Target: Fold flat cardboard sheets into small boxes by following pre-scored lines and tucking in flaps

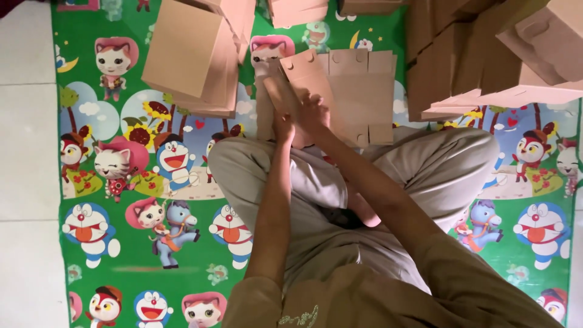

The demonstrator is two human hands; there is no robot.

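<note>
I sit cross-legged on a green cartoon mat. A flat, unfolded brown cardboard box blank lies just past my knees, one flap lifted at its left side. My left hand grips the lower part of that raised flap. My right hand presses on the blank right beside it, fingers curled over the cardboard fold. Both hands touch each other over the blank's left edge.
Folded cardboard boxes stand in a stack at upper left and in a large pile at upper right. More boxes sit at the top edge. White floor tiles border the mat on the left.
</note>
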